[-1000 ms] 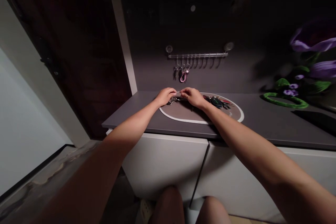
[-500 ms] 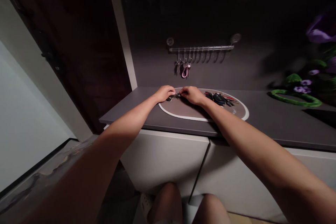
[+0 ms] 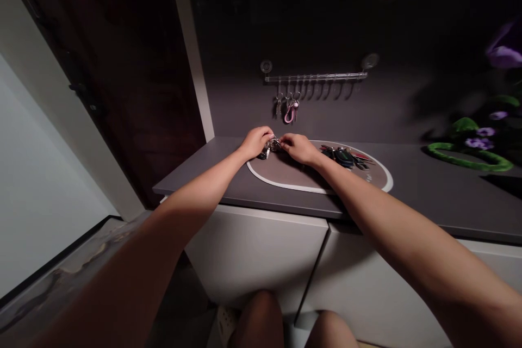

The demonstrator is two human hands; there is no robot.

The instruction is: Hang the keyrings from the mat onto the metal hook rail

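A small bunch of keys (image 3: 267,149) hangs between my hands, just over the left end of an oval mat (image 3: 293,178) with a white rim. My left hand (image 3: 256,141) pinches the bunch from the left, thumb and fingers together. From the right, my right hand (image 3: 298,148) is closed on the same bunch with its fingertips. Which key or ring each hand grips is too small to tell. Right of my right hand, a pile of keys (image 3: 346,157) with a dark fob and a red piece lies on the mat.
A clear hook rail (image 3: 316,76) is fixed to the dark wall, with several keys and a pink carabiner (image 3: 289,113) on its left hooks. Purple flowers and a green ring (image 3: 468,157) stand at the counter's right. White cabinet doors (image 3: 261,250) are below, a dark door (image 3: 134,92) at left.
Both hands have lifted the key bunch slightly and its keys now hang lower below the fingers. The view has shifted a little. The pile at right has stayed on the mat.
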